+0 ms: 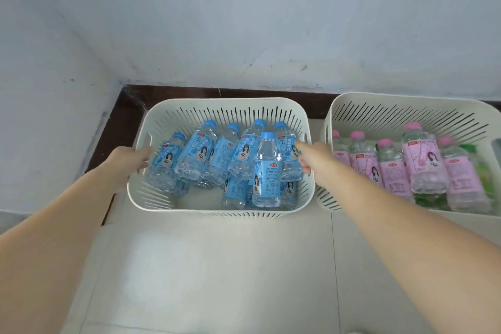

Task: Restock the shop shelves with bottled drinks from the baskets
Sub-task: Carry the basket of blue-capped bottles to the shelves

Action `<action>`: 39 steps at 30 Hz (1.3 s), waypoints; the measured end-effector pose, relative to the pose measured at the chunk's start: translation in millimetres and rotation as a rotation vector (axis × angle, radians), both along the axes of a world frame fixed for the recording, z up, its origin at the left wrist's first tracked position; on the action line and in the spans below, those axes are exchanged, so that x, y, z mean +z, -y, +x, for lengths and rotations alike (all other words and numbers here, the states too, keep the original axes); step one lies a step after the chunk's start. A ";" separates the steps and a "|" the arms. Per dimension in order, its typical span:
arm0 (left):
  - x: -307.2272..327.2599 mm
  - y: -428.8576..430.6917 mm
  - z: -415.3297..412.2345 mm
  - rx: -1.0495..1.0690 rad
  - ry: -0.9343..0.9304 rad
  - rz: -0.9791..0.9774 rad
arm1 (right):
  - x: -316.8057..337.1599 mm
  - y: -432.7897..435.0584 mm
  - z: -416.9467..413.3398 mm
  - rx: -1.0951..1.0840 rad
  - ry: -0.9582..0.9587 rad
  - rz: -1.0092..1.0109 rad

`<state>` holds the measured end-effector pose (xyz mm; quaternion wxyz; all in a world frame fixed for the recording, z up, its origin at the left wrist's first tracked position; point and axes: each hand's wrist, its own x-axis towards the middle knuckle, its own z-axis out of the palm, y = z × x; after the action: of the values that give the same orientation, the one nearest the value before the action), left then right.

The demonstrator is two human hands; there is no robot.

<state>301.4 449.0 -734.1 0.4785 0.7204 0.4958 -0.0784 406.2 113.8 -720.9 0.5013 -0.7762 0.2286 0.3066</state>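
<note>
A cream slotted basket [222, 106] stands on the floor against the wall, holding several clear bottles with blue caps and blue labels [267, 171]. My left hand [130, 161] grips the basket's left rim near its handle slot, fingers curled over the edge. My right hand [311, 158] grips the right rim, fingers curled inside next to a blue bottle. A second cream basket [385, 102] to the right holds several pink-capped, pink-labelled bottles [423, 163] with green-labelled ones [485, 173] beneath and behind.
A pale wall rises straight behind both baskets, with a dark brown skirting board [119, 127] along its foot and down the left corner. Light floor tiles [217, 266] spread out in front of the baskets. No shelves are in view.
</note>
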 end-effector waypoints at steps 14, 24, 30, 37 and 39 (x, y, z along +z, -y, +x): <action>-7.7 1.2 -16.3 0.268 -0.002 -0.242 | 22.0 -9.0 -7.8 -0.289 -0.142 0.082; 96.7 16.2 -61.5 0.396 -0.006 -0.227 | 110.4 3.7 -53.5 -0.291 -0.196 0.133; 225.3 40.0 -79.7 0.398 0.004 -0.141 | 232.2 21.5 -78.0 -0.350 -0.160 0.188; 382.8 74.7 -78.5 0.318 0.019 -0.136 | 382.1 65.8 -106.8 -0.470 -0.120 0.197; 421.9 87.9 -74.9 0.296 0.022 -0.141 | 423.5 80.6 -118.1 -0.523 -0.090 0.227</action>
<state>226.6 361.0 -312.3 0.5398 0.6049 0.5845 -0.0340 288.1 33.2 -297.4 0.6364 -0.6155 0.4072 0.2244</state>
